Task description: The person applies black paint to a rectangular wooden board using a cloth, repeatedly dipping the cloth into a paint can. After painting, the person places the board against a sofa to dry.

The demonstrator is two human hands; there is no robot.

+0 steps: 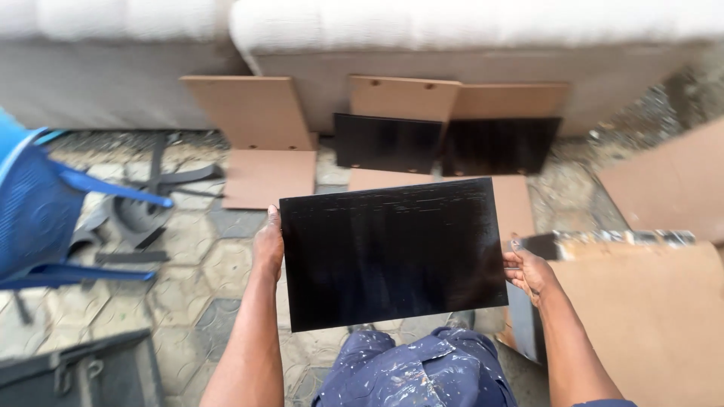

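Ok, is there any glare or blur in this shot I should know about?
Head view: soft, even daylight without hard shadows; pale streaky sheen across the black board held at its edges by the left hand and right hand; the wall's white top is washed out; edges bend slightly.

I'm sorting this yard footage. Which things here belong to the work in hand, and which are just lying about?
In hand:
- black panel, held flat by the left hand and right hand
- black and brown panels leaning on the wall
- brown boards at the right

Lying about:
- blue chair
- dark scraps on the paving
- dark case
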